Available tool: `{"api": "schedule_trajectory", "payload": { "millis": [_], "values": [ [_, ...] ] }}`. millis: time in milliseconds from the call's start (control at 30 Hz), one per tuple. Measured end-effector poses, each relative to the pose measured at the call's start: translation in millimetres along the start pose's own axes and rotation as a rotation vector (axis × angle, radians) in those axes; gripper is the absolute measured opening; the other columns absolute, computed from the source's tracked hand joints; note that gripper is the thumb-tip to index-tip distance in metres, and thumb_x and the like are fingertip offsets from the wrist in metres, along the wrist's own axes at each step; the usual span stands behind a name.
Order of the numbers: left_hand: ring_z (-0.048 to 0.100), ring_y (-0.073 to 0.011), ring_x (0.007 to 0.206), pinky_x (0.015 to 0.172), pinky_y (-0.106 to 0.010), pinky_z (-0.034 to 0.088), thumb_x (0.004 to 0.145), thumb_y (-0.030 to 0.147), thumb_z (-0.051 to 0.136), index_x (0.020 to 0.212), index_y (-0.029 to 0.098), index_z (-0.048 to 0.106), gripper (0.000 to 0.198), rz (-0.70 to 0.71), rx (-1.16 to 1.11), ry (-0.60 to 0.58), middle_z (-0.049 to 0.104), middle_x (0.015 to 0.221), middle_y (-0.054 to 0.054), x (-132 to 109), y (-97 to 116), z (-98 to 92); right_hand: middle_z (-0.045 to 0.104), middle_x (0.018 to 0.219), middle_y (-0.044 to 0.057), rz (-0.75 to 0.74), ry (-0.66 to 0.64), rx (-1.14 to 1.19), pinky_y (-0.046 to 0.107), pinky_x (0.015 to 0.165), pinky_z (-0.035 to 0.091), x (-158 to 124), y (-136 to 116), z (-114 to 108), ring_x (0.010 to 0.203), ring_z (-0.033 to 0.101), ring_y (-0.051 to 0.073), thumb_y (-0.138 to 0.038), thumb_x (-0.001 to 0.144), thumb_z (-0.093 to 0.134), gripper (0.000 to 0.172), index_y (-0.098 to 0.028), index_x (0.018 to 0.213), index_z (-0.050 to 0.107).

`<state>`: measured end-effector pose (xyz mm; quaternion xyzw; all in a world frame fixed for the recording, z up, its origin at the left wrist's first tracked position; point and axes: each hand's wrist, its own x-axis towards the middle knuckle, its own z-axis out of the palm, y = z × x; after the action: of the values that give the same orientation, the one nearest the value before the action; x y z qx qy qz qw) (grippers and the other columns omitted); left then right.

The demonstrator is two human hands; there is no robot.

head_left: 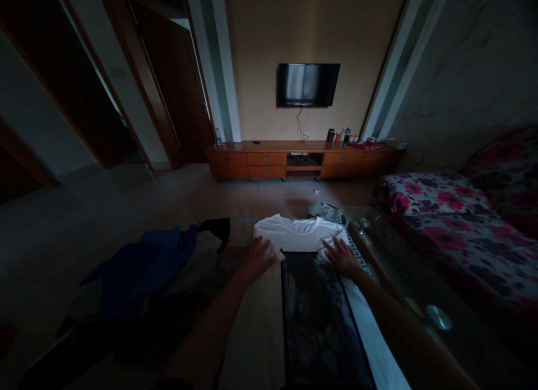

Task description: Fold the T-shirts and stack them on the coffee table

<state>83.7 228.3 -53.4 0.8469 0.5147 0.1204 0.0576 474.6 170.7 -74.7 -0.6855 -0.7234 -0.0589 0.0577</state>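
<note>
A white T-shirt (290,233) with a large dark printed panel (315,317) lies spread out in front of me, its neckline pointing away. On the upper left part of the shirt rests my left hand (261,258), slightly blurred, its fingers bent but apart. My right hand (342,256) lies on the upper right part with fingers spread, touching the cloth beside the print's top corner. A small fold of white cloth stands by the left thumb.
Dark and blue clothes (147,267) are heaped at left. A glass table (403,283) extends right, near a flowered sofa (454,227). A crumpled plastic bag (325,210) sits beyond the shirt. Farther back are a wooden TV cabinet (269,160) and a wall-mounted television (308,84).
</note>
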Motion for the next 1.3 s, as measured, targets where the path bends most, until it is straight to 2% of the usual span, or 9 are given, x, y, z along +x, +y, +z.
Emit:
{"api": "schedule_trajectory", "payload": {
  "millis": [100, 233, 633, 800, 933, 1033, 1100, 1167, 1300],
  "values": [
    [0.019, -0.0346, 0.153, 0.12, -0.052, 0.023, 0.093, 0.07, 0.043, 0.153, 0.037, 0.04, 0.068, -0.018, 0.021, -0.008, 0.026, 0.167, -0.006, -2, -5, 9.7, 0.021, 0.168, 0.003, 0.071, -0.04, -0.011, 0.058, 0.117, 0.027, -1, -6, 9, 0.152, 0.022, 0.034, -0.058, 0.101, 0.028, 0.057, -0.045, 0.157, 0.028],
    [0.02, -0.0356, 0.153, 0.121, -0.055, 0.017, 0.091, 0.071, 0.046, 0.152, 0.044, 0.039, 0.067, -0.033, 0.058, 0.003, 0.027, 0.167, -0.003, 12, -17, 11.9, 0.017, 0.169, 0.001, 0.115, -0.075, -0.016, 0.057, 0.118, 0.024, 14, -10, 11, 0.153, 0.019, 0.035, -0.062, 0.1, 0.029, 0.059, -0.048, 0.157, 0.023],
    [0.022, -0.036, 0.152, 0.12, -0.054, 0.017, 0.092, 0.072, 0.043, 0.152, 0.042, 0.039, 0.068, -0.054, 0.081, -0.029, 0.027, 0.167, -0.004, 74, -63, 10.5, 0.012, 0.17, -0.002, 0.132, -0.081, -0.002, 0.055, 0.118, 0.02, 93, -14, 33, 0.154, 0.016, 0.033, -0.066, 0.1, 0.024, 0.061, -0.049, 0.157, 0.018],
    [0.025, -0.0349, 0.15, 0.12, -0.054, 0.016, 0.094, 0.066, 0.046, 0.149, 0.038, 0.044, 0.062, 0.006, 0.13, 0.022, 0.034, 0.163, -0.005, 83, -64, 7.8, 0.017, 0.169, -0.001, 0.098, -0.063, -0.013, 0.054, 0.118, 0.02, 107, -19, 32, 0.153, 0.017, 0.032, -0.064, 0.1, 0.023, 0.06, -0.046, 0.158, 0.024],
    [0.042, -0.0301, 0.137, 0.116, -0.05, 0.025, 0.101, 0.045, 0.04, 0.138, 0.03, 0.055, 0.043, 0.092, 0.166, 0.062, 0.055, 0.142, -0.01, 76, -45, 0.8, 0.041, 0.156, 0.014, 0.128, 0.046, -0.054, 0.053, 0.114, 0.028, 100, -31, 21, 0.142, 0.035, 0.034, -0.054, 0.101, 0.03, 0.06, -0.027, 0.153, 0.041],
    [0.054, -0.0302, 0.12, 0.109, -0.048, 0.034, 0.102, 0.041, 0.036, 0.129, 0.025, 0.063, 0.041, 0.06, 0.182, 0.018, 0.064, 0.123, -0.013, 62, -29, -7.1, 0.053, 0.142, 0.018, 0.168, 0.002, -0.025, 0.05, 0.106, 0.038, 88, -36, 8, 0.129, 0.047, 0.033, -0.046, 0.102, 0.028, 0.054, -0.02, 0.145, 0.05],
    [0.055, -0.0303, 0.12, 0.107, -0.047, 0.037, 0.102, 0.044, 0.034, 0.133, 0.023, 0.06, 0.045, 0.021, 0.175, 0.036, 0.062, 0.128, -0.014, 45, -24, -13.1, 0.053, 0.143, 0.016, 0.155, -0.043, 0.011, 0.047, 0.104, 0.041, 77, -31, 1, 0.127, 0.05, 0.031, -0.046, 0.103, 0.025, 0.054, -0.022, 0.144, 0.05],
    [0.05, -0.0302, 0.13, 0.111, -0.045, 0.035, 0.101, 0.047, 0.035, 0.141, 0.022, 0.052, 0.05, -0.008, 0.154, 0.067, 0.055, 0.142, -0.013, 25, -25, -17.6, 0.048, 0.149, 0.014, 0.132, -0.037, 0.037, 0.045, 0.107, 0.04, 61, -21, -3, 0.132, 0.048, 0.029, -0.047, 0.103, 0.024, 0.056, -0.022, 0.147, 0.047],
    [0.032, -0.0296, 0.148, 0.121, -0.043, 0.023, 0.095, 0.05, 0.046, 0.15, 0.017, 0.041, 0.065, -0.035, 0.142, 0.016, 0.037, 0.161, -0.013, -16, -38, -15.1, 0.034, 0.162, 0.012, 0.071, -0.02, 0.052, 0.047, 0.118, 0.03, 22, 1, 5, 0.148, 0.031, 0.029, -0.054, 0.101, 0.024, 0.065, -0.02, 0.157, 0.033]
  ]
}}
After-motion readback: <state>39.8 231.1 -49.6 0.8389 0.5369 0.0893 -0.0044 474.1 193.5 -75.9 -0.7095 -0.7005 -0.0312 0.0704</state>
